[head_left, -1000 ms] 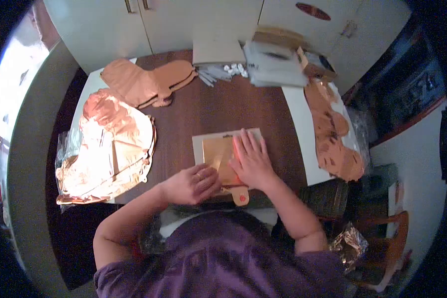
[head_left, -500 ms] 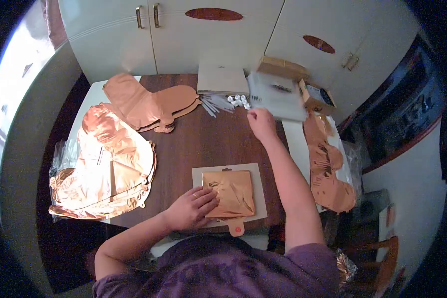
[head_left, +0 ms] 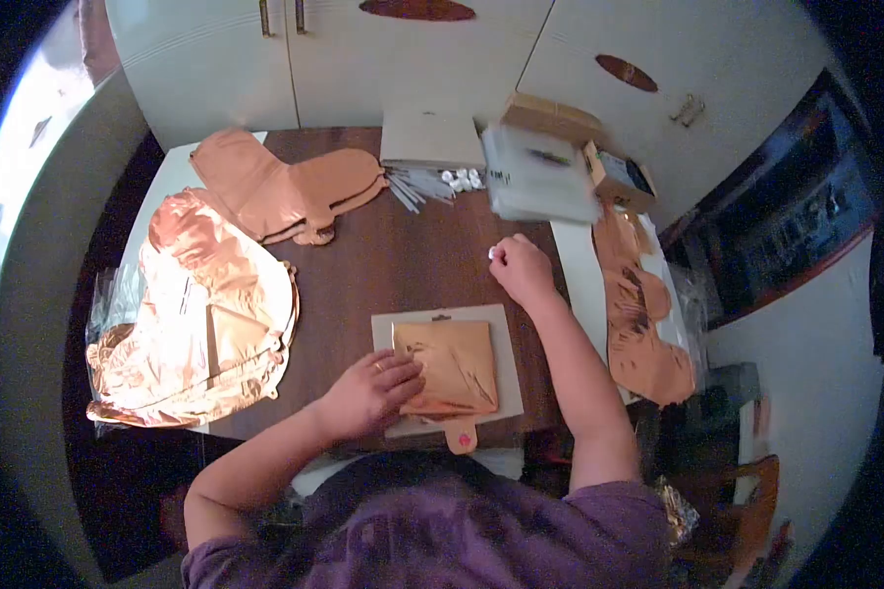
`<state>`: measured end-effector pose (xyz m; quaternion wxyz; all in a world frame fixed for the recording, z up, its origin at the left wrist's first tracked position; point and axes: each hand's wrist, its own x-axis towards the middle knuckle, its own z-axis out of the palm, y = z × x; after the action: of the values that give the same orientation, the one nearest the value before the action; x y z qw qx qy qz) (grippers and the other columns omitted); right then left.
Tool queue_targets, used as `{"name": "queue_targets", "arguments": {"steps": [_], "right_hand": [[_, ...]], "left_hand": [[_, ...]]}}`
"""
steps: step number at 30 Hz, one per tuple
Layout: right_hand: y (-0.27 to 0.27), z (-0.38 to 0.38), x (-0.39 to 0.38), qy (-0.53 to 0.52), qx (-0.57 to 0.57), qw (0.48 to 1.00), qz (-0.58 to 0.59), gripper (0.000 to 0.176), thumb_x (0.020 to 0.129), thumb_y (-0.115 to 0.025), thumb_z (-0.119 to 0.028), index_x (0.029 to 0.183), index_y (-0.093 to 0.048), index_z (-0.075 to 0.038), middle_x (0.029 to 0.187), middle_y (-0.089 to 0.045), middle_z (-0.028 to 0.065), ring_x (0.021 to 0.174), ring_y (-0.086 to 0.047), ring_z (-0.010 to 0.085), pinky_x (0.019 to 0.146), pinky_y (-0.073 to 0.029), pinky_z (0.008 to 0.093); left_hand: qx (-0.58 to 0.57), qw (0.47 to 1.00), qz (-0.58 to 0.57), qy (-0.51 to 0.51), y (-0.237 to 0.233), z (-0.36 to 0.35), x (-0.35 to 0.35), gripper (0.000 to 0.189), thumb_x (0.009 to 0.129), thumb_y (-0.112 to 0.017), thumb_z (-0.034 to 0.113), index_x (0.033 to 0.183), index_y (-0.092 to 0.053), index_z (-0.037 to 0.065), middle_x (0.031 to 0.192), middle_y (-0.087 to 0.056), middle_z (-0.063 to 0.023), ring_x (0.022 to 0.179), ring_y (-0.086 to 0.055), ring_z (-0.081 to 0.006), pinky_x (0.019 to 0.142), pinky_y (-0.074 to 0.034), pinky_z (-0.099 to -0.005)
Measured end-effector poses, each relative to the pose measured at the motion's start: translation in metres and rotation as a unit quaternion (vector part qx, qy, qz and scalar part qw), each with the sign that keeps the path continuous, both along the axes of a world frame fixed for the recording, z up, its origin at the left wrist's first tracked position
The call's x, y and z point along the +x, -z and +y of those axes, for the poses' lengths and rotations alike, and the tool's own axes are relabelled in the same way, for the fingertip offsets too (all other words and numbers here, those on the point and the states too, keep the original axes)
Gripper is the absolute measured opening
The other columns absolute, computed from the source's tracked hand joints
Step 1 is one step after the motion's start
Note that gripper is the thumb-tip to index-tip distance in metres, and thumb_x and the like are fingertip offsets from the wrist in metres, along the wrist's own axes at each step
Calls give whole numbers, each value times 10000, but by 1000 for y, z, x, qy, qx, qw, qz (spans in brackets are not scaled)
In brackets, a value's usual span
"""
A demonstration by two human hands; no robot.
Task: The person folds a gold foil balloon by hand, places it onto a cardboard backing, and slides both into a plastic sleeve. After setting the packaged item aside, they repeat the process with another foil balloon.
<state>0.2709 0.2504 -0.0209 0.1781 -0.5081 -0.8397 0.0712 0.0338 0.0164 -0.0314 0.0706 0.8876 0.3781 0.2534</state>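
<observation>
While the left hand (head_left: 368,393) lies flat with a wide grip on the folded copper foil (head_left: 454,365), this foil rests on the grey card (head_left: 509,339) at 6 o'clock of the surface (head_left: 403,265). At 1 o'clock from the foil, the right hand (head_left: 523,272) has a narrow grip, pinching a small white piece (head_left: 493,253).

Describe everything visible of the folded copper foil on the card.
The folded copper foil is a shiny, creased, roughly square packet lying flat on a pale card on the brown table. A tan tab with a red dot sticks out at its near edge. The left hand presses its left side; the right hand, apart, pinches a small white piece.
</observation>
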Motion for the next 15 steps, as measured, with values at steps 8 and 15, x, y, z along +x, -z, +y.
{"name": "queue_targets", "arguments": {"steps": [8, 15], "right_hand": [[-87, -130, 64, -150, -136, 973, 112, 66, 775, -683, -75, 807, -635, -43, 762, -597, 49, 671, -584, 154, 606, -476, 290], [-46, -205, 32, -199, -45, 970, 129, 132, 821, -671, -128, 915, -621, -50, 841, -620, 120, 807, -642, 322, 727, -528, 397]], "left_hand": [[-79, 990, -115, -14, -6, 18, -7, 388, 760, -672, 78, 1146, -632, 56, 1116, -659, -155, 1091, -613, -343, 1058, -416, -479], [-153, 973, -157, -69, -49, 20, 2, 298, 857, -615, 71, 1152, -640, 30, 1107, -667, -190, 1030, -629, -393, 916, -505, -447]]}}
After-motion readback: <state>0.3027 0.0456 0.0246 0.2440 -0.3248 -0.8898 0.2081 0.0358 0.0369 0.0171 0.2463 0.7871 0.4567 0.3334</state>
